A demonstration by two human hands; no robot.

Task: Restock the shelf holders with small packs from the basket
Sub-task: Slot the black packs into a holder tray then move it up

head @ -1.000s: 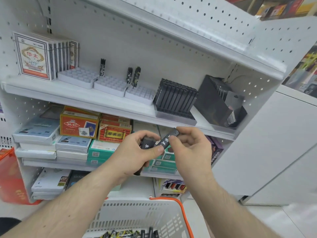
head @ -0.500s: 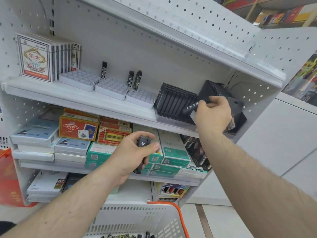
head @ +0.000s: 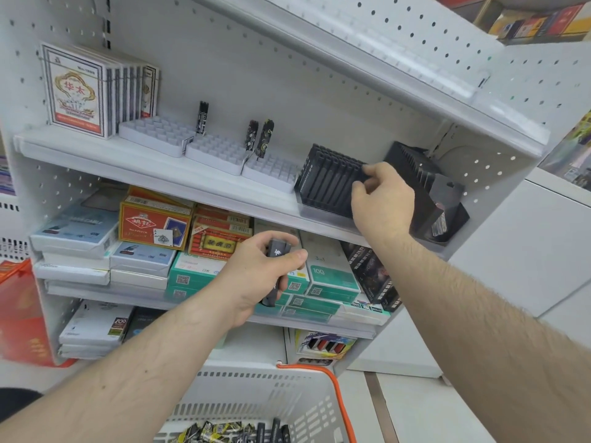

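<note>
The right hand point(head: 380, 199), which held a small black pack at the far holder half a second ago, now pinches at the top right of the black slotted holder point(head: 329, 180); whether it holds that pack is hidden. The left hand point(head: 265, 276) grips spare black packs point(head: 277, 251) below the shelf, more waiting in the basket point(head: 287, 401).

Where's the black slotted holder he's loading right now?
In the head view, the black slotted holder sits right of centre on the upper shelf, between the white grid trays and a tilted black holder, the right hand at its right end.
</note>
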